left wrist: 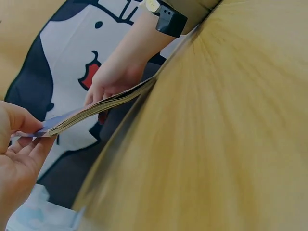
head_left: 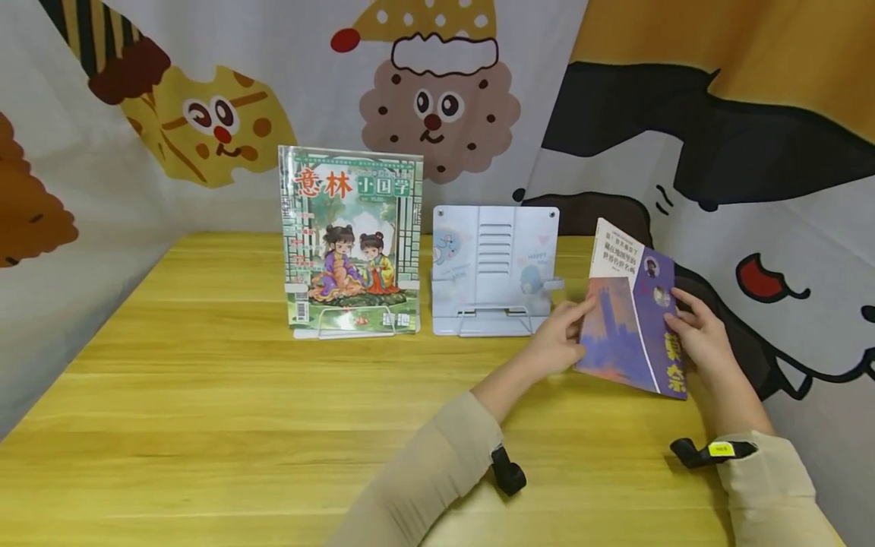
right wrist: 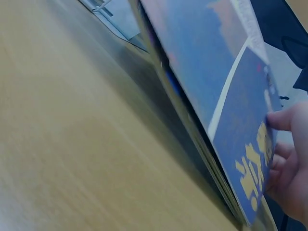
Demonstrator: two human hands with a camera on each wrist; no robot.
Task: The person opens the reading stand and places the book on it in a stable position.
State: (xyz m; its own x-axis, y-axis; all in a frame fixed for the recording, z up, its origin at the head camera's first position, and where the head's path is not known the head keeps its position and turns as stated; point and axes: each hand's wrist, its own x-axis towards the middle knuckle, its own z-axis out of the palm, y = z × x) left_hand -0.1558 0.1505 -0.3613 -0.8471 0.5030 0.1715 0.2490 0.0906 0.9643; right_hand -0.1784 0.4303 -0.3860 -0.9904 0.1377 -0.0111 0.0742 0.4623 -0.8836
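A purple magazine [head_left: 625, 319] with a white upper corner and yellow lettering stands tilted over the right end of the table. My left hand [head_left: 562, 338] pinches its left edge, and in the left wrist view the thumb of the left hand [left wrist: 21, 149] lies on one face with fingers on the other. On the opposite edge, my right hand [head_left: 704, 334] grips the magazine between thumb and fingers. The right wrist view shows the cover [right wrist: 216, 96] close up, with the right hand [right wrist: 291, 159] at its side. Fingers behind the cover are partly hidden.
Left of the magazine stands a pale book stand [head_left: 495, 258] with a wire ledge. Beside it, a green illustrated magazine [head_left: 352, 243] leans upright on another stand. A cartoon-printed curtain [head_left: 437, 91] hangs behind the wooden table [head_left: 239, 425].
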